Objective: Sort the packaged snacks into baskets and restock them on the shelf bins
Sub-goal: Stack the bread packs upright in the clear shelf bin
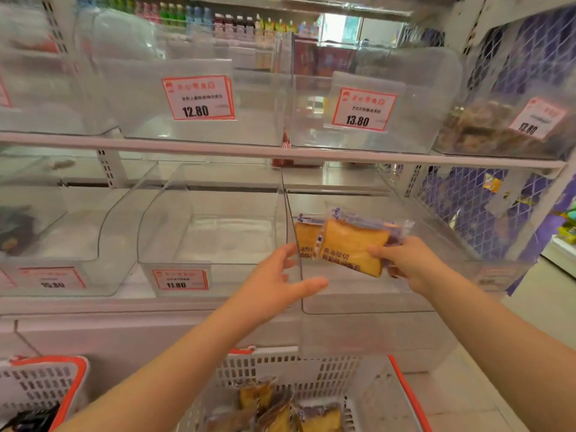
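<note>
My right hand (408,263) grips a packaged toast slice (352,247) in a clear and purple wrapper, held over the lower-right clear shelf bin (367,304). A second toast packet (307,236) sits just behind it, partly hidden. My left hand (274,285) reaches toward the bin's left wall with fingers spread and holds nothing. Below, a white basket with an orange rim (402,391) contains several more toast packets (280,410).
Clear bins fill both shelves; the lower-middle bin (212,238) carries an 11.80 tag and upper bins show 12.80 and 13.80 tags. An upper-right bin (486,129) holds brown snacks. Another orange-rimmed basket (43,385) stands at bottom left. A purple mesh panel (467,213) borders the right.
</note>
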Action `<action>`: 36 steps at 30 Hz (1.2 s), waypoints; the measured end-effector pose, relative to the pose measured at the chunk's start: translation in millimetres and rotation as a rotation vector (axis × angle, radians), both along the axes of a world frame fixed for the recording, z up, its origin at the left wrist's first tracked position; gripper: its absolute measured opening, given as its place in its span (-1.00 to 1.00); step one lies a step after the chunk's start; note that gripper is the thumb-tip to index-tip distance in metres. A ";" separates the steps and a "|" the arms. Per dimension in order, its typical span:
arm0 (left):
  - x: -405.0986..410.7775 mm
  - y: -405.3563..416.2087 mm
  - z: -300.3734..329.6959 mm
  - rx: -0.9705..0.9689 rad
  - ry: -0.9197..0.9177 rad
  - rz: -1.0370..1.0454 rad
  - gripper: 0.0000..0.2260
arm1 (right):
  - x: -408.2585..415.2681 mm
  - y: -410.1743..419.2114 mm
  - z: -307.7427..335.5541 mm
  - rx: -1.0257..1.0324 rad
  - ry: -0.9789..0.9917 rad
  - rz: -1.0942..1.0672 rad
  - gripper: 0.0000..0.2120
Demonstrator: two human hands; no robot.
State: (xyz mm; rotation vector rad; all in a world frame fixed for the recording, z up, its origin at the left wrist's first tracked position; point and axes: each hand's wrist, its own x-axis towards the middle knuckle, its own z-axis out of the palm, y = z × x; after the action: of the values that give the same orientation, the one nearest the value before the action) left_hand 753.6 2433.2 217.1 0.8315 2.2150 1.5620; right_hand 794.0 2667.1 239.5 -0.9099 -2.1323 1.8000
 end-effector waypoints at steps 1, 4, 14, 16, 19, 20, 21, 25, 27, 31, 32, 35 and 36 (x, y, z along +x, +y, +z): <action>-0.4 -0.8 -4.1 0.021 -0.012 -0.033 -0.18 | -11.0 1.7 -7.1 -0.007 -0.072 -0.005 -0.81; -5.3 -6.6 -15.0 0.015 -0.001 -0.107 -0.08 | -43.1 3.8 -21.7 0.039 -0.196 0.055 -0.78; -10.6 -12.0 -24.8 -0.030 0.189 -0.179 -0.16 | -81.2 0.3 -35.3 0.078 -0.164 0.180 -0.80; -9.0 -12.7 -24.0 -0.034 0.174 -0.162 -0.12 | -68.7 -2.4 -26.5 0.225 -0.227 0.235 -0.76; -2.8 -13.7 -24.0 -0.014 0.160 -0.136 -0.20 | -40.5 -10.5 -6.8 0.507 -0.210 0.313 -0.65; -0.9 -14.7 -25.5 0.010 0.119 -0.128 -0.26 | -28.8 -15.3 0.5 0.497 -0.146 0.360 -0.68; 1.1 -16.2 -28.3 0.052 0.046 -0.122 -0.32 | -14.8 -21.4 7.6 0.436 -0.074 0.421 -0.72; 6.5 -26.5 -49.2 0.172 -0.197 -0.019 -0.69 | 49.4 -47.8 23.0 0.377 0.106 0.665 -0.87; 8.4 -31.2 -64.6 0.148 -0.301 0.092 -0.85 | 74.6 -62.6 19.0 0.324 0.122 0.743 -0.86; 16.9 -37.3 -112.5 -0.054 -0.408 0.243 -0.92 | 89.7 -82.9 -35.3 0.323 -0.070 0.891 -0.93; 20.3 -39.7 -129.8 -0.128 -0.407 0.253 -0.94 | 89.4 -87.5 -56.9 0.320 -0.135 0.909 -0.92; 35.3 -54.7 -183.6 -0.362 -0.390 0.241 -0.96 | 88.4 -99.5 -129.9 0.346 -0.320 0.936 -0.85; 40.1 -60.5 -200.9 -0.450 -0.385 0.219 -0.94 | 88.2 -101.7 -154.2 0.368 -0.383 0.952 -0.83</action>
State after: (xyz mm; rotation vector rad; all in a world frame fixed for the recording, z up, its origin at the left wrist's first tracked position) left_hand 793.7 2372.7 16.1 0.1478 2.2773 1.1116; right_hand 882.2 2565.4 85.3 -0.1132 -3.3694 1.4727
